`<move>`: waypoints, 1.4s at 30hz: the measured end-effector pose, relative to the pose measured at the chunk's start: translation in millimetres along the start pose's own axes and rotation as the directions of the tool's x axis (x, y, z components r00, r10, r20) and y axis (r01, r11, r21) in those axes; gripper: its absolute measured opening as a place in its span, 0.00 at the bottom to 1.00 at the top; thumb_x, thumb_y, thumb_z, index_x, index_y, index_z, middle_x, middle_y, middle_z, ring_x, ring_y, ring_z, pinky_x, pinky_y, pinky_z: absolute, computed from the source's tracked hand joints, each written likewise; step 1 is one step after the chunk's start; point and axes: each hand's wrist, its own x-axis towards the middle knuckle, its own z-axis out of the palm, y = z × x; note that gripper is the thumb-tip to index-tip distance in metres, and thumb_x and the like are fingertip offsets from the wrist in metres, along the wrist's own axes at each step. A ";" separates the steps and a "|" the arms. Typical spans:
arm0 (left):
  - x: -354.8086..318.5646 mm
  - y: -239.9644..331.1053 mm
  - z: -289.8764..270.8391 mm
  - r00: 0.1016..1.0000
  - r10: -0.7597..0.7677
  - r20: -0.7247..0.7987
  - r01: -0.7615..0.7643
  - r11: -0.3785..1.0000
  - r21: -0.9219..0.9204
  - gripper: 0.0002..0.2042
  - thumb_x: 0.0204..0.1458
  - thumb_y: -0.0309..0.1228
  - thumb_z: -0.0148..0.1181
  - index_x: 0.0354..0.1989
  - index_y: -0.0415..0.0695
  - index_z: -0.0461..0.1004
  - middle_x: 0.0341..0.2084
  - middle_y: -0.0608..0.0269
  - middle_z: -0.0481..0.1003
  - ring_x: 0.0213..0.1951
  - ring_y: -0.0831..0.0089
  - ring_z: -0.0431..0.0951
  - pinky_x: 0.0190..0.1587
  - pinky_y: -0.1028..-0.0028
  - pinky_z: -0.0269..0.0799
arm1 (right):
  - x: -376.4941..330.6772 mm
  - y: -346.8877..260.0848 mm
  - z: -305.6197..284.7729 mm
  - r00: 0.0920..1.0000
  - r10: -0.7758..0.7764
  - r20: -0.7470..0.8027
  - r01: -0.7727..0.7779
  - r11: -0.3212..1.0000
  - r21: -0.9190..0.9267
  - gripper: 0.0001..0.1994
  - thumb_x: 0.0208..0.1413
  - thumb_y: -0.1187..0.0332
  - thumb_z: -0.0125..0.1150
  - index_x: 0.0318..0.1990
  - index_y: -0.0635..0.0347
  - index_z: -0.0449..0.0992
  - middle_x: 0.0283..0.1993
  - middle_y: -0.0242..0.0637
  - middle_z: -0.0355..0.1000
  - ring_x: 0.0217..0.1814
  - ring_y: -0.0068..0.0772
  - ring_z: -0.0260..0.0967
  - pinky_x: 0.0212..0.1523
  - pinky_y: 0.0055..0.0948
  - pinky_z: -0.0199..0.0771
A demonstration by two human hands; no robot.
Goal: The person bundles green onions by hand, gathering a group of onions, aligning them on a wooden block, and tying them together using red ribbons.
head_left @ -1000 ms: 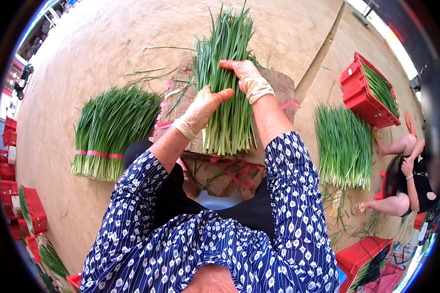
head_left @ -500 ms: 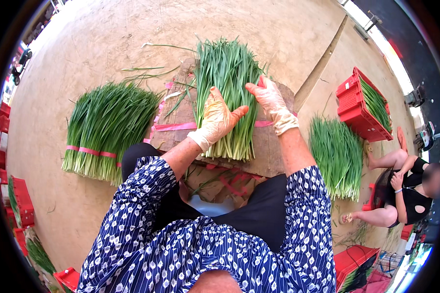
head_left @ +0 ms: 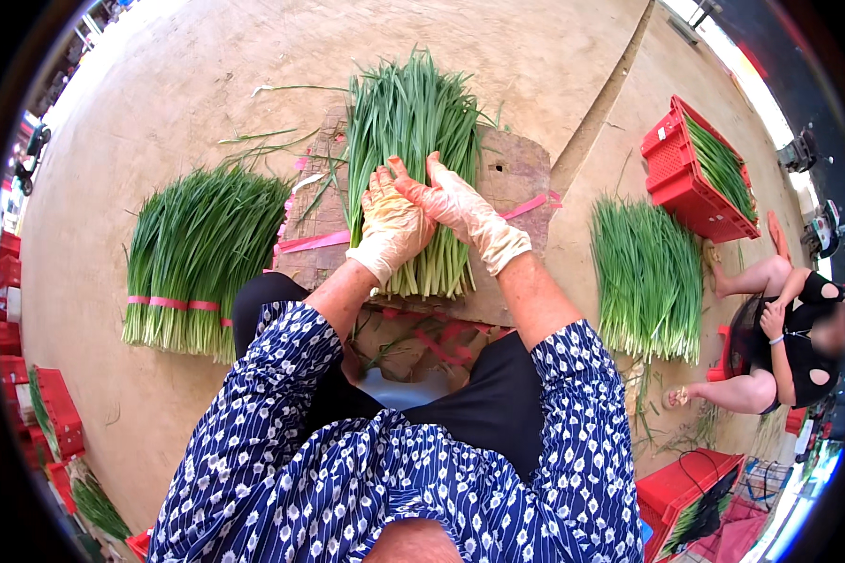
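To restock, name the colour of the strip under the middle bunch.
The strip is pink, clearest in the head view.

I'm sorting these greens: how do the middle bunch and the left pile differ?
The middle bunch lies on a board, the left pile on the floor. Pink bands cross the left pile's stems; none shows across the middle bunch. Both have green leaves and paler stem ends.
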 end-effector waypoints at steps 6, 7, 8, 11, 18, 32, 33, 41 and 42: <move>9.9 1.6 -28.4 0.997 -0.056 0.059 0.059 0.997 -0.048 0.56 0.50 0.58 0.61 0.71 0.26 0.37 0.65 0.26 0.53 0.68 0.36 0.54 0.67 0.45 0.50 | -11.5 3.1 -30.1 0.986 -0.029 -0.165 -0.022 0.955 -0.295 0.46 0.55 0.46 0.64 0.67 0.79 0.54 0.56 0.63 0.71 0.59 0.46 0.71 0.56 0.32 0.70; 14.9 1.2 -33.7 0.995 -0.055 0.079 0.060 0.996 -0.059 0.57 0.48 0.60 0.61 0.70 0.26 0.38 0.65 0.26 0.53 0.68 0.37 0.54 0.67 0.47 0.51 | -12.9 6.2 -33.1 0.983 -0.028 -0.181 -0.034 0.944 -0.328 0.45 0.56 0.47 0.64 0.67 0.78 0.55 0.56 0.62 0.71 0.59 0.46 0.71 0.56 0.33 0.70; 17.9 1.5 -36.4 0.997 -0.047 0.066 0.052 0.996 -0.079 0.57 0.48 0.61 0.62 0.70 0.26 0.40 0.65 0.25 0.54 0.68 0.38 0.54 0.68 0.49 0.51 | -14.1 12.1 -36.3 0.981 -0.026 -0.191 -0.046 0.930 -0.365 0.43 0.56 0.47 0.63 0.67 0.77 0.57 0.56 0.62 0.71 0.59 0.47 0.72 0.56 0.33 0.70; 26.5 0.7 -41.5 0.998 -0.028 0.057 0.036 0.988 -0.150 0.57 0.46 0.61 0.64 0.69 0.25 0.42 0.64 0.25 0.55 0.67 0.39 0.56 0.68 0.55 0.53 | -17.9 25.8 -39.0 0.977 -0.089 -0.194 0.004 0.918 -0.397 0.42 0.57 0.47 0.61 0.67 0.76 0.58 0.58 0.62 0.70 0.60 0.50 0.71 0.57 0.35 0.70; 32.5 -6.6 -25.8 0.998 0.020 -0.059 -0.031 0.977 -0.209 0.53 0.47 0.56 0.65 0.69 0.25 0.46 0.61 0.21 0.57 0.65 0.35 0.58 0.67 0.54 0.57 | -22.1 17.1 -40.5 0.994 0.028 -0.108 -0.058 0.956 -0.288 0.35 0.61 0.46 0.60 0.61 0.73 0.67 0.65 0.53 0.66 0.64 0.40 0.67 0.62 0.30 0.64; 14.9 -0.2 -42.1 0.991 0.072 -0.113 -0.098 0.965 -0.244 0.48 0.56 0.47 0.62 0.72 0.31 0.39 0.68 0.29 0.52 0.67 0.33 0.55 0.68 0.54 0.52 | -23.4 -21.2 -20.9 0.985 0.111 0.134 -0.171 0.758 0.629 0.31 0.58 0.42 0.60 0.55 0.60 0.67 0.53 0.40 0.68 0.43 0.21 0.69 0.50 0.35 0.73; 14.0 -2.0 -41.4 0.989 0.101 -0.104 -0.121 0.969 -0.215 0.49 0.55 0.47 0.63 0.73 0.34 0.37 0.66 0.26 0.52 0.66 0.31 0.56 0.67 0.53 0.53 | -24.6 -22.0 -20.3 0.986 0.134 0.097 -0.165 0.751 0.639 0.35 0.58 0.42 0.61 0.60 0.62 0.64 0.59 0.45 0.66 0.44 0.23 0.69 0.51 0.36 0.74; 7.6 32.1 -39.7 0.993 -0.036 0.114 0.021 0.991 0.129 0.41 0.58 0.48 0.54 0.76 0.60 0.37 0.71 0.38 0.48 0.70 0.32 0.48 0.62 0.32 0.51 | -19.1 -19.0 -48.6 0.982 0.175 0.066 -0.186 0.861 0.473 0.41 0.57 0.40 0.61 0.67 0.64 0.59 0.68 0.54 0.58 0.59 0.38 0.67 0.51 0.39 0.75; 7.2 35.5 -38.8 0.991 -0.036 0.126 0.019 0.991 0.134 0.41 0.58 0.48 0.54 0.76 0.60 0.37 0.71 0.38 0.48 0.69 0.32 0.49 0.61 0.32 0.52 | -23.8 -22.5 -55.4 0.976 0.215 0.026 -0.204 0.874 0.442 0.40 0.58 0.40 0.60 0.65 0.65 0.62 0.66 0.49 0.62 0.64 0.43 0.64 0.52 0.40 0.75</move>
